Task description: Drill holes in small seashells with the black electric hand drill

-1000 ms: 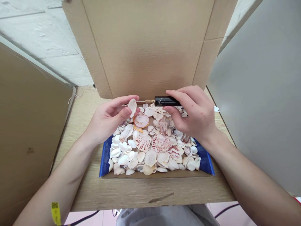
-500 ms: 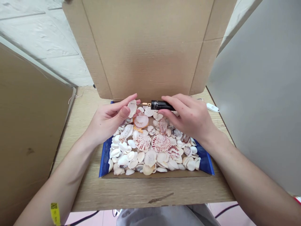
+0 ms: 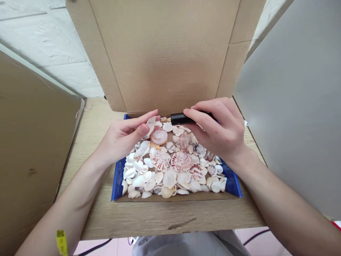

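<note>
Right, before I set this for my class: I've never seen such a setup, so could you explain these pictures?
There's no machine here, just one person's two bare hands. The camera is worn on the head, looking forward and down. On the wooden table sits a shallow box with blue sides, holding many shells, mostly pale, some red-striped. A cardboard panel rises behind. The left hand holds a white shell; the right hand grips a black tool, its brass-coloured end toward that shell. Whether its tip touches is too small to tell.

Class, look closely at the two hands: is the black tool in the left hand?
No, the right hand grips the black tool, while the left hand holds a white shell.
</note>
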